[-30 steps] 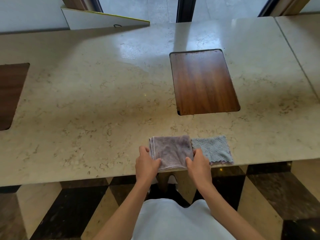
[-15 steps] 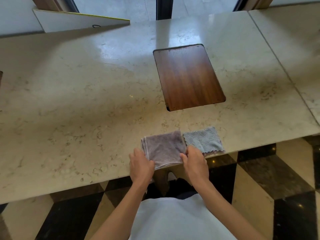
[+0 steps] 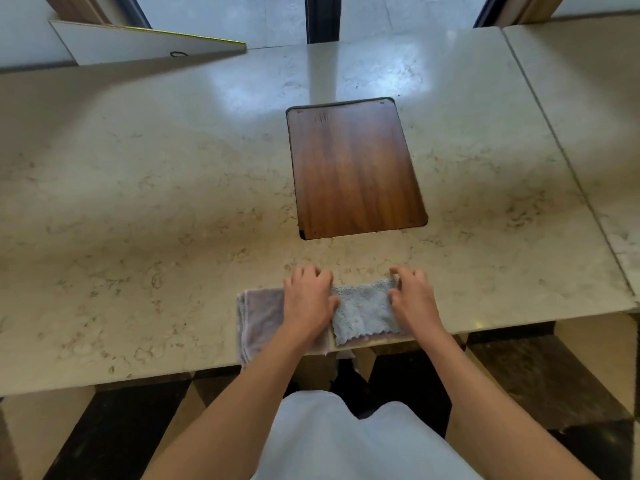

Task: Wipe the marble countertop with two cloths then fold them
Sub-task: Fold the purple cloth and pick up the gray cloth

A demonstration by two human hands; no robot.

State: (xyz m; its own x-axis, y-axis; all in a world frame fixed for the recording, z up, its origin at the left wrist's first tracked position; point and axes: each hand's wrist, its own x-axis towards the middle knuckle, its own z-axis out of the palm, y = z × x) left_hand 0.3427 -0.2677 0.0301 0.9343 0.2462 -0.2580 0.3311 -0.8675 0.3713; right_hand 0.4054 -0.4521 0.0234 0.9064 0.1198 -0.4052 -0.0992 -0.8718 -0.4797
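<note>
Two folded cloths lie side by side at the near edge of the marble countertop (image 3: 138,202). The purple-grey cloth (image 3: 258,318) is on the left, the blue-grey cloth (image 3: 363,311) on the right. My left hand (image 3: 308,303) rests over the seam between them, palm down, covering the purple-grey cloth's right part, thumb on the blue-grey cloth's left edge. My right hand (image 3: 414,299) lies on the blue-grey cloth's right side with its fingers curled at the far right corner. Both cloths lie flat on the marble.
A dark wooden panel (image 3: 353,168) is set into the marble just beyond the cloths. A white board (image 3: 138,46) leans at the far left. A seam (image 3: 561,147) divides off another slab at the right. Black-and-beige floor tiles (image 3: 121,427) show below the edge.
Both hands left the purple-grey cloth's near corners and moved right and forward. The left hand now covers the seam; the right hand sits on the blue-grey cloth. The camera shifted left.
</note>
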